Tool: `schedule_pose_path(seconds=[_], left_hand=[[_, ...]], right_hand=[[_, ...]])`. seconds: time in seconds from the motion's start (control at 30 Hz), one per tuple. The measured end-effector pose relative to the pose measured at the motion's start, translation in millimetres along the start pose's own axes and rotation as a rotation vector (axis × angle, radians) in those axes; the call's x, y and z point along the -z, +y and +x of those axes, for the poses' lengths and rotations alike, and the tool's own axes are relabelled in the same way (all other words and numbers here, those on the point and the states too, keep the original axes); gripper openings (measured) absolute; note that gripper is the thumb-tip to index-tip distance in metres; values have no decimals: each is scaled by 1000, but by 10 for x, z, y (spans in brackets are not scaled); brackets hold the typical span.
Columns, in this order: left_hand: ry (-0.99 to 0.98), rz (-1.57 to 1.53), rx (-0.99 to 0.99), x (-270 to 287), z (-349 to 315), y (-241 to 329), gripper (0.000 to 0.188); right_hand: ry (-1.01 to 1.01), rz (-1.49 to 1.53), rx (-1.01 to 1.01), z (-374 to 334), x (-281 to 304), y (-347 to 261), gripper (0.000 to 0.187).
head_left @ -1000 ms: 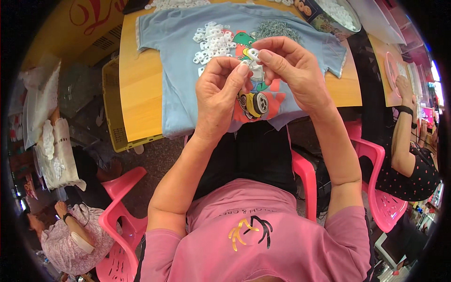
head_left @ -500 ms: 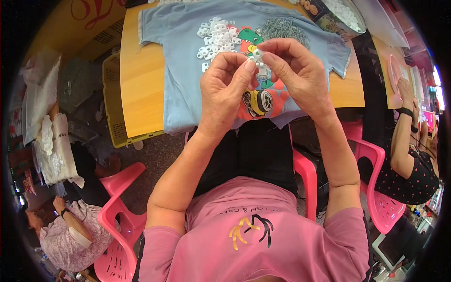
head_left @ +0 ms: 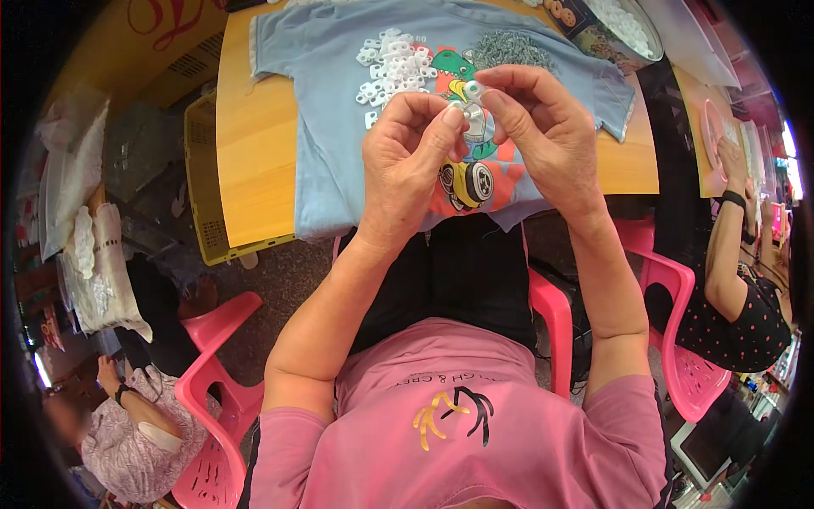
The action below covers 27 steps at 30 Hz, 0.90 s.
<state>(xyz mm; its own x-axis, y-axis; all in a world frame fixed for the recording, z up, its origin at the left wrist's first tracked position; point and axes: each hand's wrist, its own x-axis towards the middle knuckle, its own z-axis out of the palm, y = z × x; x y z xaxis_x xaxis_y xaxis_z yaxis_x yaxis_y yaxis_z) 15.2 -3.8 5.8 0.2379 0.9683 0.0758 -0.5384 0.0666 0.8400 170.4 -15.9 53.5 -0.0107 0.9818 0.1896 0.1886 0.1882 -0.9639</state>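
Observation:
Over a light blue T-shirt (head_left: 339,144) with a dinosaur print, both hands are raised close together. My right hand (head_left: 547,136) pinches a small white plastic piece (head_left: 473,88) between thumb and fingertips. My left hand (head_left: 407,144) is closed in a pinch just left of it, with a small whitish bit at its thumb tip that is too small to name. A narrow gap parts the two sets of fingertips. Behind my left hand lies a pile of white plastic pieces (head_left: 394,66). Beyond my right hand is a heap of small grey metal pieces (head_left: 513,51).
The shirt covers much of a wooden table (head_left: 259,170). A round tin (head_left: 623,34) of white pieces stands at the far right. A yellow plastic crate (head_left: 200,161) is beside the table's left edge. Other people sit at left and right near pink chairs (head_left: 670,280).
My right fingertips have moved slightly up and right with the white piece, widening the gap to my left fingertips. My left hand has stayed nearly still.

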Motion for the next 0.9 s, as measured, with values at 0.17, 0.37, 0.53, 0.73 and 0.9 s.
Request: schedule_pose_path(seconds=[0.17,0.37,0.53,0.73,0.9], left_hand=[[-5,13,-2,4,0,3,12],[4,26,4,6,-4,6,12],[1,-10,20,1,-2,14,12],[23,-20,44,9,-12,8,13],[31,-4,44,7,-27,18,13]], right_hand=[[12,-46,81,-26,-3,25,20],[12,-111,119,-32,-22,53,20],[28,-104,121,-36,-74,93,19],[50,-39,109,-67,-128,103,19],[49,-53,132,-84,-141,113,18]])
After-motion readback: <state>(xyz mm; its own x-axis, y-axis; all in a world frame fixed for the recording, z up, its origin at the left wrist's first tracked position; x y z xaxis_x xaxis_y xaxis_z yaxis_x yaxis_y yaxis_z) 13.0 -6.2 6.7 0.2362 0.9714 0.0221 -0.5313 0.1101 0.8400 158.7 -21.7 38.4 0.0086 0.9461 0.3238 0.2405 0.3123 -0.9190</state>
